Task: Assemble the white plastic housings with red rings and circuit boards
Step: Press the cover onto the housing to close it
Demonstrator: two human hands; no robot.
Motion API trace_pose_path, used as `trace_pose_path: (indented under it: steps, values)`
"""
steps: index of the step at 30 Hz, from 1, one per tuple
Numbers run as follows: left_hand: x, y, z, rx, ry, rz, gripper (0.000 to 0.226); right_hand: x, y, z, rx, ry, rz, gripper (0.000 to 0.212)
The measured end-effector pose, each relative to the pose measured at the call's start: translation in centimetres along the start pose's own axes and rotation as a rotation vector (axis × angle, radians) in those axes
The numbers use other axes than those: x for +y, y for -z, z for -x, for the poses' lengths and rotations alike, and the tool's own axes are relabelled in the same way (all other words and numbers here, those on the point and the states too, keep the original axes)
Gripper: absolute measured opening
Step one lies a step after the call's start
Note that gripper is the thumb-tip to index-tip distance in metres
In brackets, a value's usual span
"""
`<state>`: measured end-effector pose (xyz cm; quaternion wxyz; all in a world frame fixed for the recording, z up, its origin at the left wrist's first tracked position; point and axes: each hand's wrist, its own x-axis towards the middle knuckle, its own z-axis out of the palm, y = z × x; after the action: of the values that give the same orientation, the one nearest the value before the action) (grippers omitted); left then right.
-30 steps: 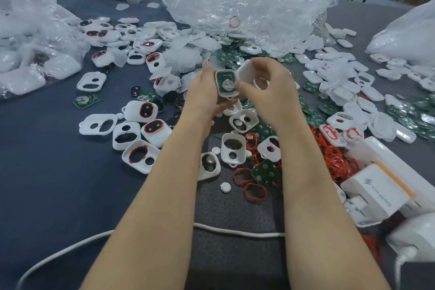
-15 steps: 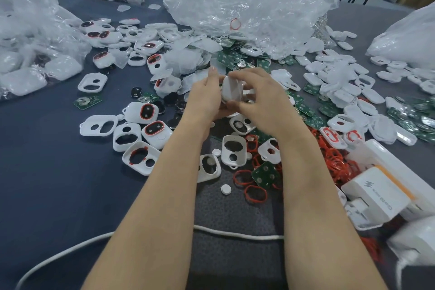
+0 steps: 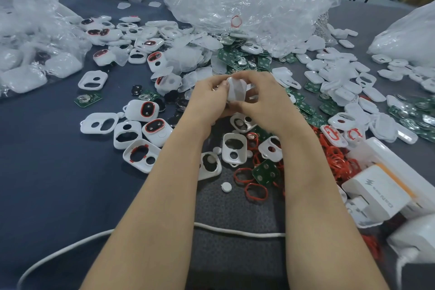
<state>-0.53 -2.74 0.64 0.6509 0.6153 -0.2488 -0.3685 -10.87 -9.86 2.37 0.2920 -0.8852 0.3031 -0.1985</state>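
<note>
Dark blue cloth covers the table [image 3: 47, 172], strewn with parts. Over its middle, the left hand [image 3: 207, 99] and right hand [image 3: 268, 99] curl their fingers tight round one white housing [image 3: 236, 89], apparently pressing its halves shut. Next comes an even squeeze, then setting it by the two finished units [image 3: 144, 109] at left. Two red rings [image 3: 255, 192] and one circuit board [image 3: 266, 172] lie near; the far heaps defy counting.

We're looking through soft, even light, glare flaring off the clear plastic bag [image 3: 247, 2], wide-angle distortion bending the edges, and the white box [image 3: 414, 242] at lower right smearing into blur.
</note>
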Motion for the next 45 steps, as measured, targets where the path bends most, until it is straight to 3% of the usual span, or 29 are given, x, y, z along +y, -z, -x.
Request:
trace_pose_path:
  steps: [8, 16, 22, 27, 33, 39, 45]
  values:
    - [0.3, 0.1, 0.2, 0.013, 0.051, 0.05, 0.029, 0.4, -0.1, -0.1, 0.015, 0.0, -0.037, 0.051]
    - [0.3, 0.2, 0.3, 0.01, 0.056, 0.106, 0.015, 0.4, -0.1, -0.2, 0.022, 0.013, -0.079, 0.05]
    - [0.3, 0.3, 0.2, -0.02, 0.079, 0.128, 0.019, 0.6, -0.2, -0.3, 0.019, -0.001, -0.13, 0.051]
    - [0.2, 0.5, 0.0, -0.034, 0.082, 0.167, 0.022, 0.6, -0.3, -0.1, -0.008, -0.042, -0.247, 0.046]
    - [0.2, 0.3, -0.1, -0.071, 0.074, 0.236, 0.022, 0.6, -0.9, -0.7, 0.211, -0.204, -0.48, 0.018]
    - [0.0, 0.1, 0.0, -0.117, 0.053, 0.178, 0.027, 0.5, -1.5, -0.8, 0.169, -0.298, -0.614, 0.026]
    - [-0.2, -0.2, 0.1, -0.092, 0.003, 0.106, 0.026, 0.4, -2.0, -0.8, 0.219, -0.306, -0.705, 0.021]
